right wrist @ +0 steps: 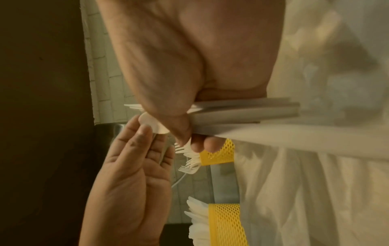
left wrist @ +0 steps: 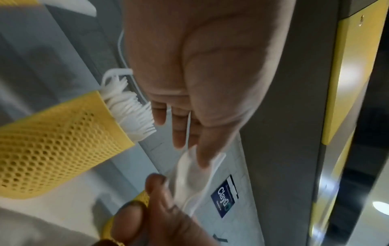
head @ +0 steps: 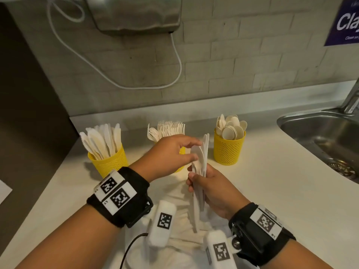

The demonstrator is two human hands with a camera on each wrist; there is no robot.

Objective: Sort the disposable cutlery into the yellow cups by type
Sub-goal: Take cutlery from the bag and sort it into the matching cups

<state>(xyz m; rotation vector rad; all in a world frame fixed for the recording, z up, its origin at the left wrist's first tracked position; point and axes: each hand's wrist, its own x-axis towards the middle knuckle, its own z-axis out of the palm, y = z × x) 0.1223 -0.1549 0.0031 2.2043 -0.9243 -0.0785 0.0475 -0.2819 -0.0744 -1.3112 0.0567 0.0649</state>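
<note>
Three yellow mesh cups stand in a row on the white counter: the knife cup (head: 108,162) at left, the fork cup (head: 182,151) in the middle, mostly behind my left hand, and the spoon cup (head: 229,150) at right. My right hand (head: 196,183) grips an upright bundle of white cutlery (head: 203,158) by the handles in front of the fork cup. My left hand (head: 195,150) pinches the bowl of a spoon (head: 196,152) at the top of that bundle. The right wrist view shows the bundle's handles (right wrist: 242,114) and the spoon's bowl (right wrist: 151,124) under my left fingertips (right wrist: 145,131).
A steel sink (head: 320,136) with a faucet (head: 351,100) lies to the right. A white cloth (head: 174,200) covers the counter under my hands. A hand dryer (head: 136,14) and its cable (head: 178,61) hang on the tiled wall. The counter's left edge (head: 48,181) drops off beside the knife cup.
</note>
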